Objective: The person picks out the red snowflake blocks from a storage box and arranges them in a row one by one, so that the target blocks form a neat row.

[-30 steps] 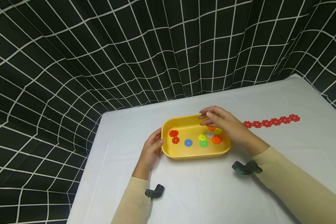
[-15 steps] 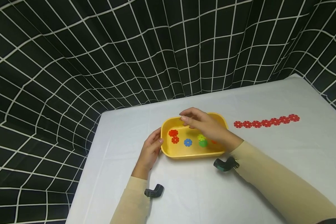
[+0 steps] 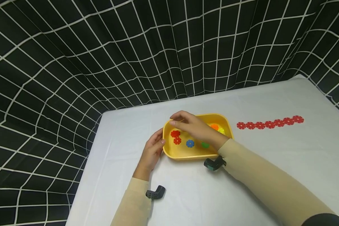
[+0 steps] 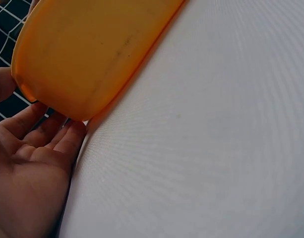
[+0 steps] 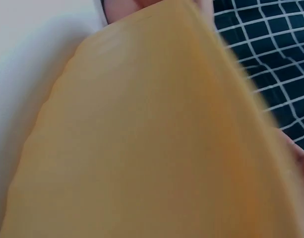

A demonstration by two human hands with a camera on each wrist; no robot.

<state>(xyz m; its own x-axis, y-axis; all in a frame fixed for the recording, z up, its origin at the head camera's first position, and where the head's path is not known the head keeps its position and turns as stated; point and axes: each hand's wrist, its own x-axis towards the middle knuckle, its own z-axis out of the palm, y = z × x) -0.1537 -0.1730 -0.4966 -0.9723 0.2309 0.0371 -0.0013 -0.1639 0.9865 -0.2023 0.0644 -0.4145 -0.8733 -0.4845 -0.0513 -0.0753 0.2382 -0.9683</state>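
Now right fingers [image 3: 183, 114] farther left, near red discs [image 3: 175, 134]

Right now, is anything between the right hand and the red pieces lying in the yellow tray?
Nothing visible in the head view: the right hand is above the yellow tray, and the red pieces lie in view at its left end.

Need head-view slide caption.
Left hand holds yellow tray of colored discs; right hand over its far side; red disc row at right.
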